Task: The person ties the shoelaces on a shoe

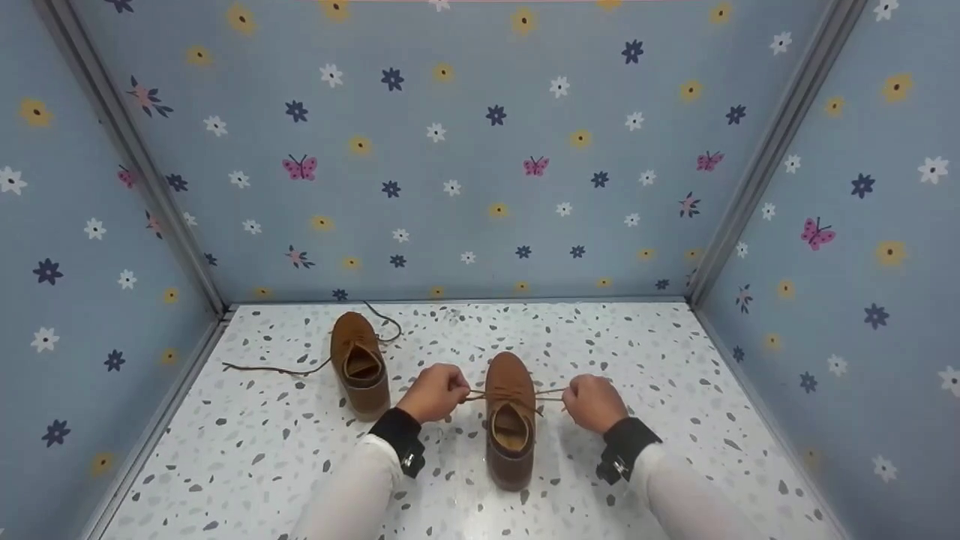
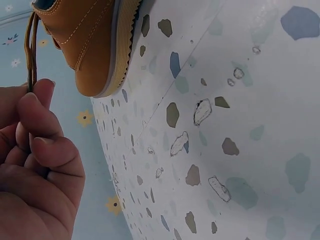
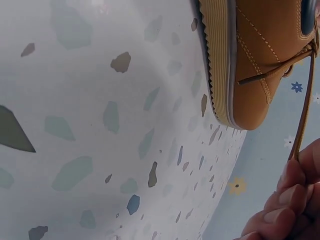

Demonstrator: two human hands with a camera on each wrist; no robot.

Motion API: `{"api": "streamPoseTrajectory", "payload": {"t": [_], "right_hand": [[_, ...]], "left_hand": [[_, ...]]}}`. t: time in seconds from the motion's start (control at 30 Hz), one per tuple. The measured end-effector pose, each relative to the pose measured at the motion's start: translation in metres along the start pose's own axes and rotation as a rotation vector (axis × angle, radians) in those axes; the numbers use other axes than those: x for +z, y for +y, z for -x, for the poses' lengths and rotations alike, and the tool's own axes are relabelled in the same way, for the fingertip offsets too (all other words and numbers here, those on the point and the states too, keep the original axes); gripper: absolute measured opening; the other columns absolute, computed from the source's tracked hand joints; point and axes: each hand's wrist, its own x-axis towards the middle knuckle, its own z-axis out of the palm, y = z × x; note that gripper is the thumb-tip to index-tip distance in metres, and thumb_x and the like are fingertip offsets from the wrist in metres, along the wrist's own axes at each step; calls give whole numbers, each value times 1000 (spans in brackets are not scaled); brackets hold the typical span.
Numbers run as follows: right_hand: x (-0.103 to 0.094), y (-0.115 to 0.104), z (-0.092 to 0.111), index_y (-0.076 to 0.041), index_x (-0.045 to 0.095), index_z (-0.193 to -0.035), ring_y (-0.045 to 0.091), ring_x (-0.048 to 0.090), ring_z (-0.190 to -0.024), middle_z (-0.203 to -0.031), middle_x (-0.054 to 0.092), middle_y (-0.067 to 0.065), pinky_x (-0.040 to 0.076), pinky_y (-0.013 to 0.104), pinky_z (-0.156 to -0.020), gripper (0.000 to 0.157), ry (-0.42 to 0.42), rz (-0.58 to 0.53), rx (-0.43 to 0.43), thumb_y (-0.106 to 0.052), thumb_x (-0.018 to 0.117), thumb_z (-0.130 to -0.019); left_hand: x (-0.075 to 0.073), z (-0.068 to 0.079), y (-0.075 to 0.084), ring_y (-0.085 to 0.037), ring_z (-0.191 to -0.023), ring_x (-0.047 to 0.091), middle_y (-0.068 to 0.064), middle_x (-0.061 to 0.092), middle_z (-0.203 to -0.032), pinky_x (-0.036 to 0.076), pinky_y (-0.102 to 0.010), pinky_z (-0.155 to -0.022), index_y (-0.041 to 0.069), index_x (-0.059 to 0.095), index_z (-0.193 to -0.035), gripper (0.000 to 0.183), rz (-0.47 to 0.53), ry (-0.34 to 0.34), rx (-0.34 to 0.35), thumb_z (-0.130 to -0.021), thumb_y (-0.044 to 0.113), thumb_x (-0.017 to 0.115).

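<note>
A brown lace-up shoe [image 1: 510, 371] stands upright on the speckled surface, toe pointing away, between my two hands. On its left side, my left hand [image 1: 435, 392] pinches a doubled brown shoelace [image 2: 31, 55] between thumb and fingertips. Opposite it, my right hand [image 1: 595, 403] pinches lace strands [image 3: 305, 105] drawn out from the shoe's right side. Both sides of the lace look stretched. A loose lace end [image 3: 255, 78] hangs down the shoe's side in the right wrist view. The knot area at the front of the opening is small and partly hidden.
A second brown shoe [image 1: 360, 382] stands to the left, its laces [image 1: 277, 369] loose and spread out on both sides. Blue flowered panels [image 1: 465, 165] enclose the white speckled surface [image 1: 637, 345] at the back, left and right.
</note>
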Motion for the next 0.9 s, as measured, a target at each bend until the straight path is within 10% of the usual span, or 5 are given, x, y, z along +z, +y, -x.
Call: {"api": "streamPoseTrajectory", "payload": {"t": [0.9], "right_hand": [[19,11,1,-15,50,-64,16,45,-56,-62,49,-1,36,30,-55,33,29,3,63,-12,55,-96]], "left_hand": [[5,-2,-9,-19,-64,68,-2,66,-79,49,-26,-59,6,68,-90,8,-13,-21,-80,-97,4,63]]}}
